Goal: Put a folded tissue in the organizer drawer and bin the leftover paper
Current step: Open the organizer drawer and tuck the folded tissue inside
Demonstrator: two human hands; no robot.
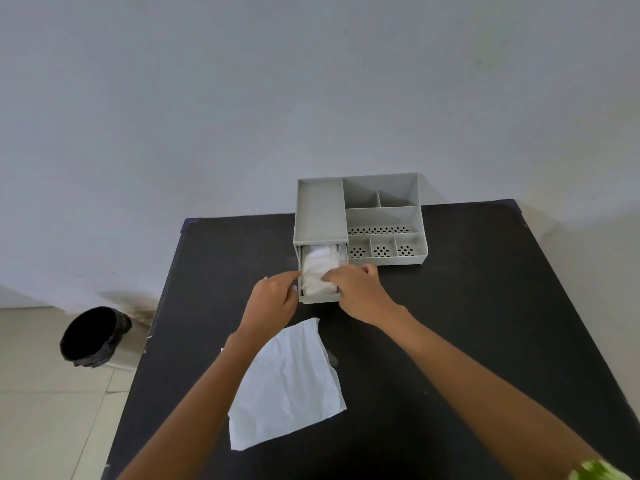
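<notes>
A grey organizer (360,216) stands at the far side of the black table (485,306). Its drawer (318,298) is pulled out toward me, with a folded white tissue (317,268) lying inside. My right hand (356,292) rests over the drawer's right side, fingertips touching the tissue. My left hand (273,299) is at the drawer's left edge, index finger pointing at its wall. A loose sheet of white paper (287,386) lies flat on the table between my forearms.
A black-lined bin (93,337) sits on the tiled floor left of the table, by the white wall. The organizer's open compartments hold nothing visible.
</notes>
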